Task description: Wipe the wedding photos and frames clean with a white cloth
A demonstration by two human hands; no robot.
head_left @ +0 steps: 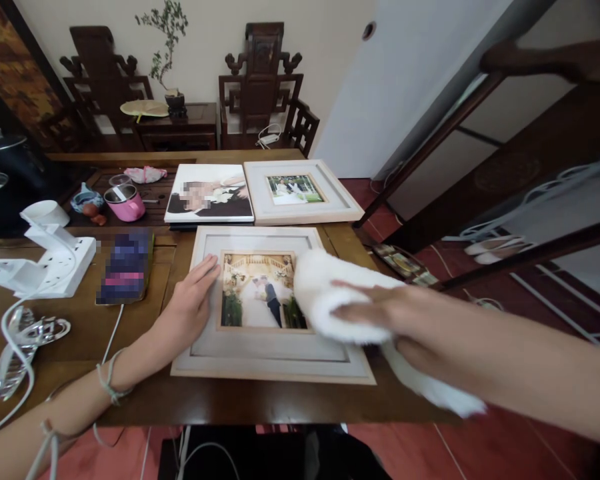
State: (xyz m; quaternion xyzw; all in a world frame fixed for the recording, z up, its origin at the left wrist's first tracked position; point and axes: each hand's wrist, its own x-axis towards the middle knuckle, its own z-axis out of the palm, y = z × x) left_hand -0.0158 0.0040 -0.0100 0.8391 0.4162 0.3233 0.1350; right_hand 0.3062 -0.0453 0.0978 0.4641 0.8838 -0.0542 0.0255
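Observation:
A picture frame (275, 365) with a pale wide border and a wedding photo (260, 293) lies flat on the wooden table (145, 400). My left hand (194, 293) rests on its left side, fingers stretched out over the border. In my right hand (375, 310) is a bunched white cloth (325, 280), blurred by motion, over the frame's right side. The loose end of the cloth hangs down to the right, past the table's edge. My right fingertips are partly sunk in the cloth.
Behind lie a photo panel (213, 207) and a second frame (300, 217). Left of me are a phone (126, 267), a power strip (63, 267) with plugs and cables, a hair claw clip (20, 353) and a pink cup (127, 207). Dark wooden chairs (263, 80) stand by the wall.

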